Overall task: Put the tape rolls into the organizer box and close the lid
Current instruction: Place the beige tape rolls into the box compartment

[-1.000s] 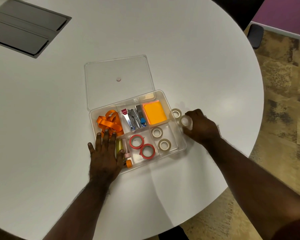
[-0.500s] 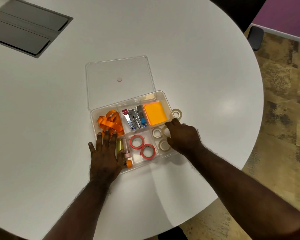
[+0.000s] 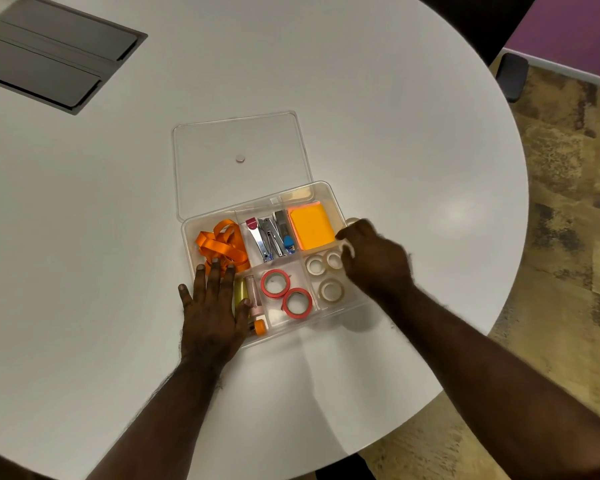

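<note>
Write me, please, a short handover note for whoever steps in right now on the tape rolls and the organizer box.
Left hand: flat and open on the near left corner of the organizer box, steadying it.
Right hand: at the box's right edge, fingers curled; whether it grips anything I cannot tell.
In the box: two red tape rolls in the near middle compartment, three beige tape rolls in the near right one.
Outside: one beige roll peeks out on the table beyond the right hand.
Lid: lying open and flat behind the box.
Left: put that last roll in, then close the lid.
</note>
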Motion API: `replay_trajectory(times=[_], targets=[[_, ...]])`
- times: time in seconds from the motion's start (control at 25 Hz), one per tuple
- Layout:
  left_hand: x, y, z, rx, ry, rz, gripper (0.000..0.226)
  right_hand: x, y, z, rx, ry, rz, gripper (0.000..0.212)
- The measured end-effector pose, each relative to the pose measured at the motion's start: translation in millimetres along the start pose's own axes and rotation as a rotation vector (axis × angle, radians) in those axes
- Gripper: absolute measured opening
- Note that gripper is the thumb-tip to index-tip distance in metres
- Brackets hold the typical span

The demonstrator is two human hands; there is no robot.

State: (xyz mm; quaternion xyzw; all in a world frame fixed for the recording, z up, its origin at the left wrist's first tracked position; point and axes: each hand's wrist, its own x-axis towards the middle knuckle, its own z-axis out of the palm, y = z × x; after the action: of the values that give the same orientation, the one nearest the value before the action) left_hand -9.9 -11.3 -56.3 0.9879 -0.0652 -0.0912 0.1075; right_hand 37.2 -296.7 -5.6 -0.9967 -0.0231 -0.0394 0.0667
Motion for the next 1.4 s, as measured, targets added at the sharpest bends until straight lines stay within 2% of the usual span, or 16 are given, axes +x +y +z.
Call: replay_trajectory(times=[0.12,0.2,0.32,0.4,0.48,0.68,0.88,1.04,1.2,1.32,1.4], targets=[[0.6,-0.6,-0.1,-0.002,-0.003,-0.007,0.078,20.9,32.2,-5.8,0.047,-0.008,0.162,0.027],[1.1,0.0,0.4,0.004,-0.004,-0.011,0.075,30.3,48.2,1.8,0.027,-0.136,0.197,0.036],[2.1,-0.1,1.0,-0.001,-0.005,-0.009,0.075,36.4,56.4,20.0,0.01,-0.4,0.105,0.05],[1.6,-0.9,1.1,0.005,-0.005,-0.007,0.076,41.4,56.3,30.6,0.056,-0.493,0.069,0.061],[0.7,-1.0,0.5,0.007,0.001,-0.003,0.075,46.5,53.6,38.5,0.03,-0.467,0.057,0.06],[1.4,0.0,-0.5,0.009,-0.007,-0.009,0.077,48.7,51.9,49.1,-0.021,-0.298,0.057,0.038],[0.9,0.4,-0.6,0.001,0.011,-0.003,0.073,44.2,61.6,35.4,0.227,-0.229,0.141,0.053],[0.9,0.9,0.3,-0.006,0.015,-0.007,0.072,30.9,64.6,11.5,0.338,-0.11,0.085,0.06],[0.4,0.5,0.2,0.001,0.006,-0.008,0.072,5.8,39.7,-9.4,0.325,-0.159,-0.025,0.06],[-0.6,1.0,-1.3,0.011,0.006,-0.003,0.072,-14.2,18.8,-11.4,0.096,-0.259,-0.14,0.057],[-1.4,1.3,-2.2,0.016,0.012,0.01,0.073,-23.1,7.6,-6.3,-0.084,-0.369,-0.146,0.052]])
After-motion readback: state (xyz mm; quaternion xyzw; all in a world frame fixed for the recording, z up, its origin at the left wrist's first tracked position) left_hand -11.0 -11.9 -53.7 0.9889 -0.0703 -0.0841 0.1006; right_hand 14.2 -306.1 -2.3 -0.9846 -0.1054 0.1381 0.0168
